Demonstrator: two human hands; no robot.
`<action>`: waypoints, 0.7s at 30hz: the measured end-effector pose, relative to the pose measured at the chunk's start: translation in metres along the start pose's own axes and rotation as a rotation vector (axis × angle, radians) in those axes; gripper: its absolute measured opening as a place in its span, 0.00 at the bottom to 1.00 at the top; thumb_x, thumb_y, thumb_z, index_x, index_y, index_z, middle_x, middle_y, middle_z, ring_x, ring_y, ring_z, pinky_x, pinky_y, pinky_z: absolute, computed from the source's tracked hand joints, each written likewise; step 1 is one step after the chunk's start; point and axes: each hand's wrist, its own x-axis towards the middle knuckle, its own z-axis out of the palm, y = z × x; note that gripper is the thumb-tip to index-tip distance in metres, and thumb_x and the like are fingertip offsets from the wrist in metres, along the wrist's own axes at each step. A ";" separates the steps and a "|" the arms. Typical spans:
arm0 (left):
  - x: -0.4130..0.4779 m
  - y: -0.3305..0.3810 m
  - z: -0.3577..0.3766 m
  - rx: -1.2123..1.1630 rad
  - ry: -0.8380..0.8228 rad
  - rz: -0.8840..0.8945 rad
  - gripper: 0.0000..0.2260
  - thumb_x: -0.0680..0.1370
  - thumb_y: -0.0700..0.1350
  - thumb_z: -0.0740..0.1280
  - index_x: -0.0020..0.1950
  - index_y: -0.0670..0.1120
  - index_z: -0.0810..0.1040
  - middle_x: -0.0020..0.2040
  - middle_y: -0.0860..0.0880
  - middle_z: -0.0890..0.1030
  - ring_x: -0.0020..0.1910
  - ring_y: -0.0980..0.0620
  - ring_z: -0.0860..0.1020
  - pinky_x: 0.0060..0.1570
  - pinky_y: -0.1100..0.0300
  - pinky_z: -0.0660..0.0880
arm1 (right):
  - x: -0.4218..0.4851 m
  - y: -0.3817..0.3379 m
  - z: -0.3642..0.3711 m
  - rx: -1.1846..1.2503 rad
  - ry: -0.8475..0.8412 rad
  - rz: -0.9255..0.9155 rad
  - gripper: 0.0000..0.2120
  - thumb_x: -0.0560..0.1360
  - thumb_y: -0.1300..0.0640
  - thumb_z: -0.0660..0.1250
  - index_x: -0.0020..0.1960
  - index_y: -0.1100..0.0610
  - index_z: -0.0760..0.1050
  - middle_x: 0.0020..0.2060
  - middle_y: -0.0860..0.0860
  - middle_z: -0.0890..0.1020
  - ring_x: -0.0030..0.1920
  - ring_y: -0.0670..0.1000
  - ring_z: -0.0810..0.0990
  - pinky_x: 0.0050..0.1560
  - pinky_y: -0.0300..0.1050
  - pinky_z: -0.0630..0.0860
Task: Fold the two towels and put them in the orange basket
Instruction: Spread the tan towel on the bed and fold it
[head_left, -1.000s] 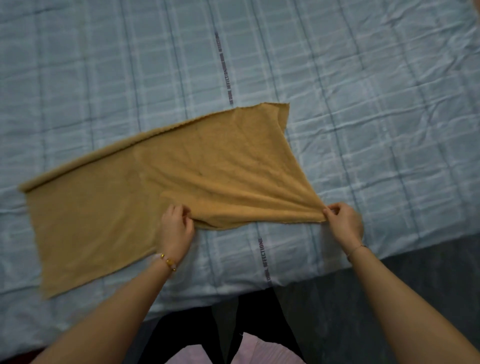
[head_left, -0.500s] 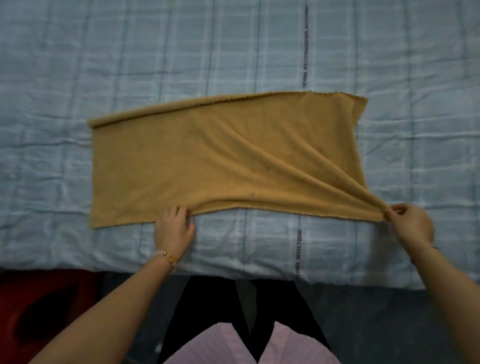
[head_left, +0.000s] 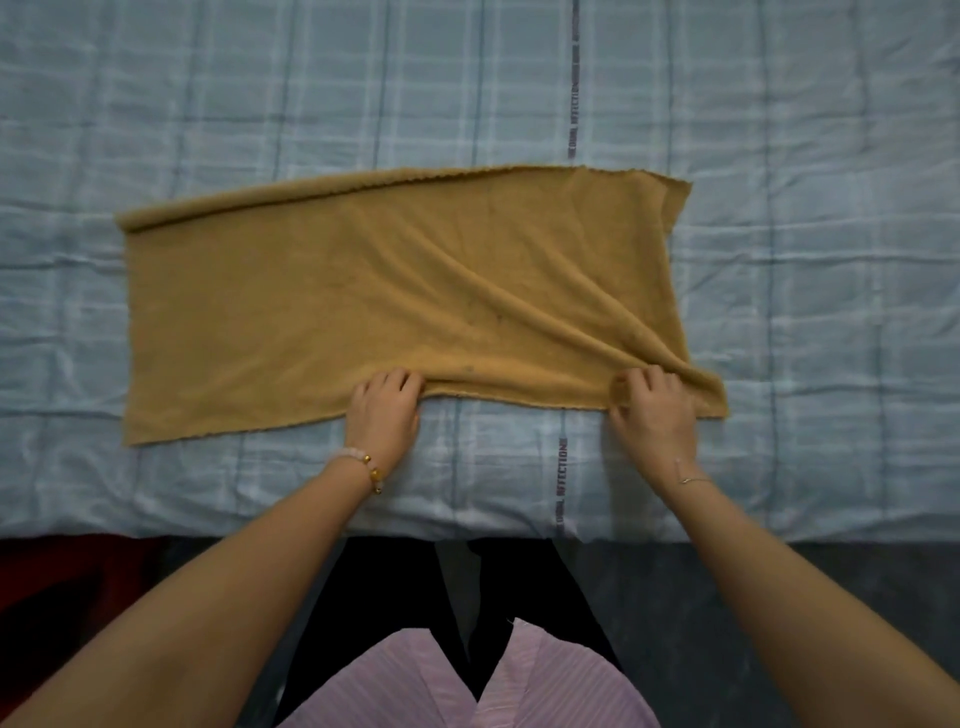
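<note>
A mustard-yellow towel (head_left: 395, 291) lies spread lengthwise on the bed, folded along its far edge, with diagonal wrinkles running toward its near right corner. My left hand (head_left: 383, 410) grips the towel's near edge around its middle, fingers curled into the cloth. My right hand (head_left: 653, 405) pinches the near edge close to the right corner, where the fabric bunches up. Only one towel is in view. The orange basket is not visible.
The bed is covered by a pale blue checked sheet (head_left: 779, 156) with a printed text stripe. Its front edge runs across the lower part of the view. A dark red object (head_left: 62, 582) sits on the floor at lower left.
My right hand has moved left along the near edge, inward from the corner. The left hand stays on the edge. The view has shifted so the towel sits more centred.
</note>
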 end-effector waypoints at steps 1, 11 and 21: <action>0.001 -0.002 0.001 0.013 -0.003 0.002 0.11 0.64 0.36 0.72 0.44 0.43 0.77 0.41 0.44 0.79 0.39 0.42 0.77 0.35 0.53 0.71 | -0.002 -0.008 0.005 -0.020 -0.023 -0.024 0.11 0.65 0.60 0.71 0.45 0.60 0.75 0.43 0.60 0.78 0.44 0.62 0.76 0.39 0.52 0.72; 0.004 -0.013 -0.002 0.053 -0.126 0.094 0.06 0.69 0.34 0.67 0.43 0.41 0.75 0.42 0.41 0.78 0.41 0.40 0.77 0.36 0.54 0.66 | 0.003 -0.015 0.016 -0.069 -0.086 -0.212 0.07 0.66 0.69 0.68 0.41 0.61 0.73 0.38 0.59 0.78 0.36 0.61 0.76 0.32 0.47 0.65; -0.030 -0.032 0.006 0.115 -0.200 0.136 0.10 0.62 0.38 0.73 0.39 0.44 0.74 0.36 0.45 0.77 0.33 0.43 0.77 0.29 0.56 0.71 | -0.031 -0.009 0.022 -0.012 -0.225 -0.349 0.07 0.65 0.61 0.67 0.42 0.57 0.73 0.38 0.54 0.78 0.37 0.59 0.77 0.34 0.50 0.73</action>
